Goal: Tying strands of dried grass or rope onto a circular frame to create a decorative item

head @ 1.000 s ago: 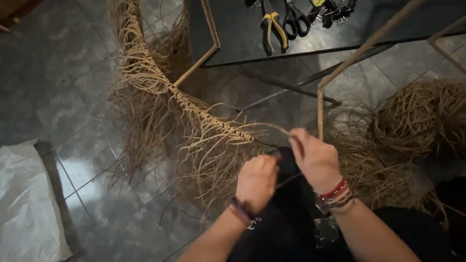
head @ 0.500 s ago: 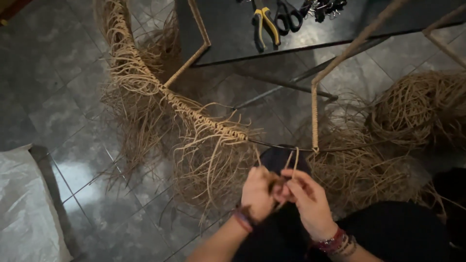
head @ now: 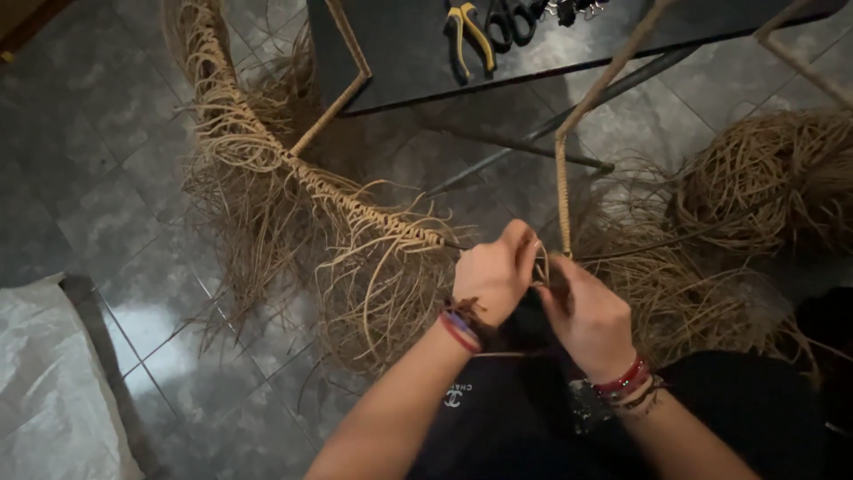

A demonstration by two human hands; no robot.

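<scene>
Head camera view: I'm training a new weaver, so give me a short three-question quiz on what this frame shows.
1. True or false: both hands meet at the wrapped frame rail, pinching cane strands.
2. Which tool on the dark table has yellow handles? A) pliers B) hammer C) brush
3. Fill in: a loose coil of cane lies on the tiled floor at the ____ of the view.

Key:
1. True: left hand and right hand are together there.
2. A, the pliers.
3. Right: the coil.
</scene>
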